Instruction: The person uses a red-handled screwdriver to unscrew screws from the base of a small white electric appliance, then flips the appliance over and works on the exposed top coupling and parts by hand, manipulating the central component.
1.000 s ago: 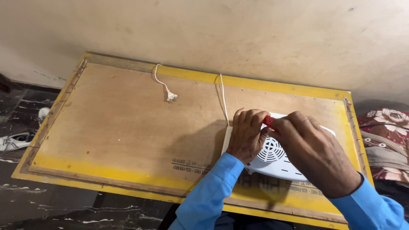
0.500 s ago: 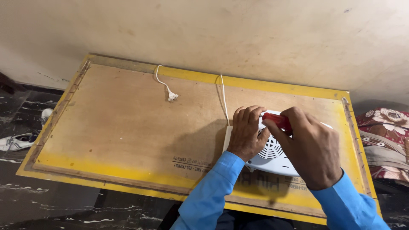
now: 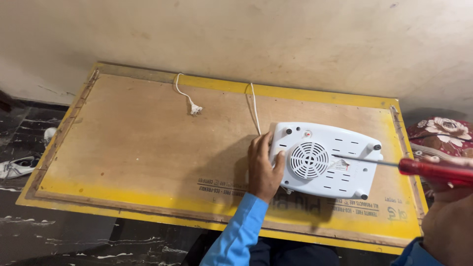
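On the yellow-edged board [image 3: 148, 148], the white appliance [image 3: 340, 148] is lain upside down and is steadied by the left hand [image 3: 262, 170], fingers spread flat. A red screwdriver [image 3: 433, 171] is grasped by the right hand [image 3: 446, 221].

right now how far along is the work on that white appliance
Done: the white appliance lies underside up on the wooden board, its plug lying loose. In hand: left hand steadies it; right hand holds a red-handled screwdriver over it. Left: the base cover is still on.
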A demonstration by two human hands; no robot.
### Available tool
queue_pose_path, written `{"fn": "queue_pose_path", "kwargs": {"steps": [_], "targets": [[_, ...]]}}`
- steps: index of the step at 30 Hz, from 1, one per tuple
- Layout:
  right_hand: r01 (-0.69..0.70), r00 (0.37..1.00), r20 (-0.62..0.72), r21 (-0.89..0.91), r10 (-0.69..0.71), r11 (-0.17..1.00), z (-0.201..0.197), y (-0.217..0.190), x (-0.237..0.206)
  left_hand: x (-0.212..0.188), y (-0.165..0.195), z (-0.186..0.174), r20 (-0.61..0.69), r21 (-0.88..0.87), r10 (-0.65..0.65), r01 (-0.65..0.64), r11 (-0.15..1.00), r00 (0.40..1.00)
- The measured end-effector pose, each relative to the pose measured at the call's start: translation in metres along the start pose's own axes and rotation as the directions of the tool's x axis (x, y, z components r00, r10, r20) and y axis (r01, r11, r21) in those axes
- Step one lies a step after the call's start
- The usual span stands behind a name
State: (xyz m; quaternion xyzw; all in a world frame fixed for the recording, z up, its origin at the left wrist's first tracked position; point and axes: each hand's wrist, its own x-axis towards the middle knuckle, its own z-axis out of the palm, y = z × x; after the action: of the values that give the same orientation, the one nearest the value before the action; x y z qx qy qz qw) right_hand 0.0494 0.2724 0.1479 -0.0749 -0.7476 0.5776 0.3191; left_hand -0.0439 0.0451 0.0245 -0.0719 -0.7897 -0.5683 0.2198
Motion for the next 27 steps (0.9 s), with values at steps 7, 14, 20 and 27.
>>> {"fn": "queue_pose_path", "kwargs": {"steps": [7,14,20,27], "targets": [[-0.317,0.948,-0.059,-0.212,0.312,0.924,-0.056,0.067,-0.009,-0.020,-0.003,-0.018,0.080,0.050,-0.107,0.103,0.993,0.991],[-0.371,0.897,0.061,-0.436,0.439,0.820,-0.015,0.094,-0.025,-0.025,0.003,-0.018,0.066,0.094,-0.053,0.047,0.994,0.996],[-0.324,0.913,0.072,-0.468,0.401,0.822,-0.010,0.090,-0.026,-0.024,0.006,-0.020,0.046,0.100,-0.070,0.065,0.993,0.996],[-0.311,0.914,0.083,-0.486,0.398,0.817,-0.011,0.090,-0.028,-0.025,0.007,-0.022,0.069,0.090,-0.099,0.093,0.992,0.993]]}}
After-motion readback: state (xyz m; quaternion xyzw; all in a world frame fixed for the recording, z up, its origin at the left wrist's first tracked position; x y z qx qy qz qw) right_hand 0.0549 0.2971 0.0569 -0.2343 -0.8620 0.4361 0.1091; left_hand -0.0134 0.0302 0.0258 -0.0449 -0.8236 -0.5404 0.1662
